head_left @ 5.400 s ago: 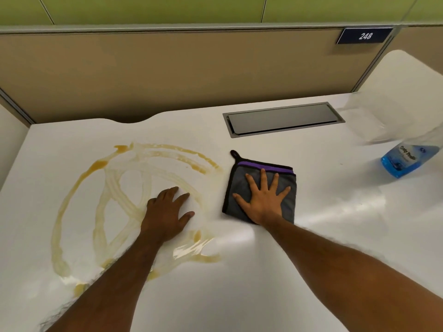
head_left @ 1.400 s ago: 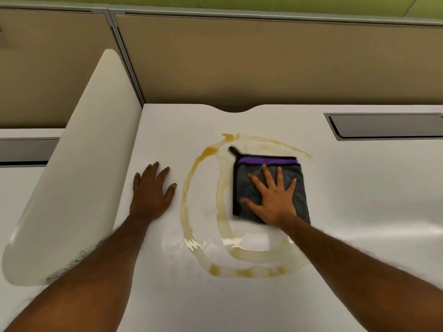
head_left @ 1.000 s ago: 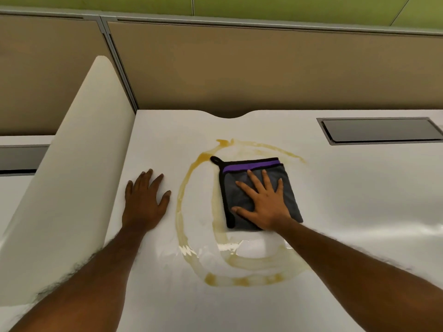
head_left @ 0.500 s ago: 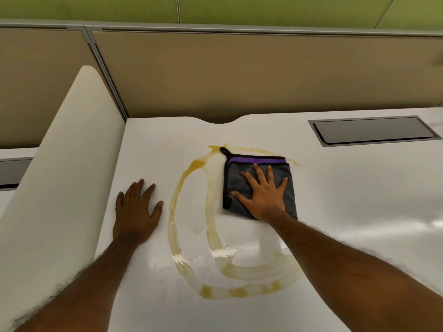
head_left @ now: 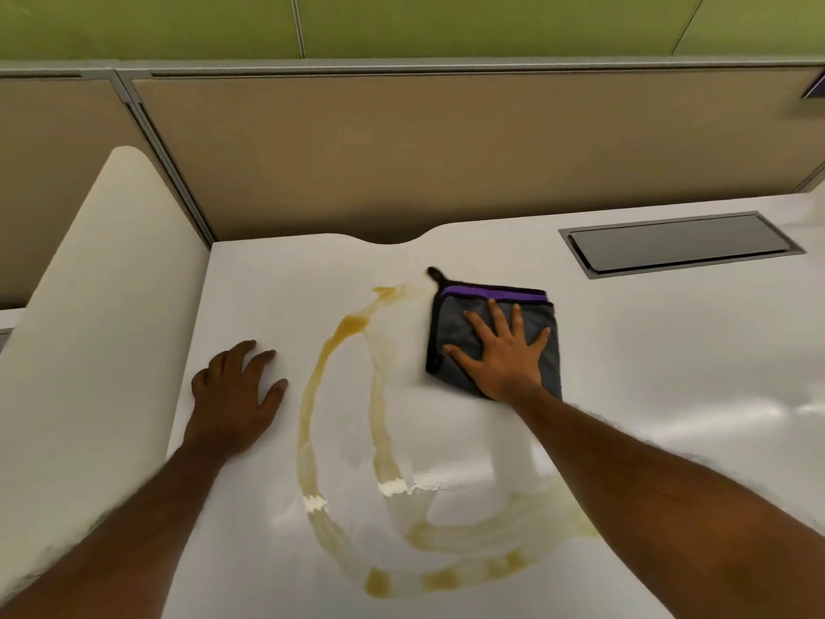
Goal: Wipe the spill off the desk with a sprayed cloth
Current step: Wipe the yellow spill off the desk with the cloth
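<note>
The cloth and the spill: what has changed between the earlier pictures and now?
The right hand slid the cloth leftward over the spill, wiping away most of its inner streaks and far right arc. The left hand moved off the spill to bare desk on its left. Unchanged: the right hand lies flat on the cloth, and the spill's left and near arcs remain.

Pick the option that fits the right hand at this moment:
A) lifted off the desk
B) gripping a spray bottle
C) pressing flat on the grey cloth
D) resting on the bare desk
C: the right hand lies with straight, spread fingers on the grey cloth, while the left hand rests on the bare desk.
</note>
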Demonstrator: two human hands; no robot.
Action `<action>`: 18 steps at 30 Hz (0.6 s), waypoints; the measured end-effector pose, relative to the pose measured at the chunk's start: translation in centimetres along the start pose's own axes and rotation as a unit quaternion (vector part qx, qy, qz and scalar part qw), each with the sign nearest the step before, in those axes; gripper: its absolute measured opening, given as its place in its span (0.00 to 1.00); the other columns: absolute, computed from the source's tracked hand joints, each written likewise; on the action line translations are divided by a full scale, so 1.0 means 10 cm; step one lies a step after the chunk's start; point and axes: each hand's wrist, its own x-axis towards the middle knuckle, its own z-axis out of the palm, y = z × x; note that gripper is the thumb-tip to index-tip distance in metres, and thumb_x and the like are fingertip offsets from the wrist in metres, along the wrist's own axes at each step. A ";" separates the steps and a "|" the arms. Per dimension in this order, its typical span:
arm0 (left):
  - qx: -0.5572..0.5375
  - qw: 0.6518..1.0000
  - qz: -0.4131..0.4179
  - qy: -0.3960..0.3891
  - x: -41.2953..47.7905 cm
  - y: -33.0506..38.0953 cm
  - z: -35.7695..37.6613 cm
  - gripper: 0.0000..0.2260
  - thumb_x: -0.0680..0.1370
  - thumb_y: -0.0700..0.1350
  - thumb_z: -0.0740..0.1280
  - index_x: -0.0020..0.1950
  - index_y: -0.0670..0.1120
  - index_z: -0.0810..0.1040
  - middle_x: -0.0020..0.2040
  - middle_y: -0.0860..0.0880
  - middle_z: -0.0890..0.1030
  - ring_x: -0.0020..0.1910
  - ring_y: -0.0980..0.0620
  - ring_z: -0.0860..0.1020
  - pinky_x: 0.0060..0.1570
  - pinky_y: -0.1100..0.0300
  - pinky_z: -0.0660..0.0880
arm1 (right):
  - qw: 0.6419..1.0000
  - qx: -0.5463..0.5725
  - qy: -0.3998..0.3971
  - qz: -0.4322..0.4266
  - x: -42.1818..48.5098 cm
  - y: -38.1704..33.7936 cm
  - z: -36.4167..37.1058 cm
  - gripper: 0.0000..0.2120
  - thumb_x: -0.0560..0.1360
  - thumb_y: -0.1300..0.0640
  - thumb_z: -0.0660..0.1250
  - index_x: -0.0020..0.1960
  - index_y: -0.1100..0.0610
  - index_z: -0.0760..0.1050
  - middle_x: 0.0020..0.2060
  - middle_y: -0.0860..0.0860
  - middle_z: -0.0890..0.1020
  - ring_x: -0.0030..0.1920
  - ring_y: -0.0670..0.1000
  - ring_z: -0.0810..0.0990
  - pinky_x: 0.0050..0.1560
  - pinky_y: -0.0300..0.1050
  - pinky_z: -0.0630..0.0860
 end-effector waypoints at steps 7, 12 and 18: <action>-0.026 1.000 0.015 -0.006 0.39 0.10 0.00 0.35 0.71 0.66 0.48 0.70 0.49 0.72 0.73 0.43 0.69 0.72 0.42 0.66 0.69 0.42 0.60 | 0.994 -0.031 -0.031 -0.103 -0.02 -0.02 0.04 0.41 0.67 0.19 0.40 0.76 0.35 0.46 0.80 0.46 0.43 0.78 0.59 0.36 0.68 0.77 0.34; -0.037 0.997 0.055 -0.029 0.75 0.12 0.02 0.35 0.73 0.64 0.49 0.74 0.47 0.67 0.77 0.43 0.63 0.76 0.42 0.60 0.74 0.44 0.56 | 0.999 -0.014 0.023 0.043 -0.04 0.52 -0.05 0.42 0.64 0.18 0.37 0.75 0.33 0.42 0.79 0.51 0.39 0.78 0.63 0.38 0.68 0.76 0.34; -0.027 0.998 0.050 -0.027 0.70 0.11 0.18 0.35 0.74 0.64 0.45 0.77 0.49 0.61 0.79 0.45 0.58 0.78 0.45 0.55 0.75 0.46 0.50 | 0.996 -0.007 -0.026 0.080 0.30 0.31 -0.14 0.47 0.59 0.17 0.33 0.75 0.33 0.37 0.79 0.55 0.38 0.76 0.69 0.36 0.66 0.81 0.37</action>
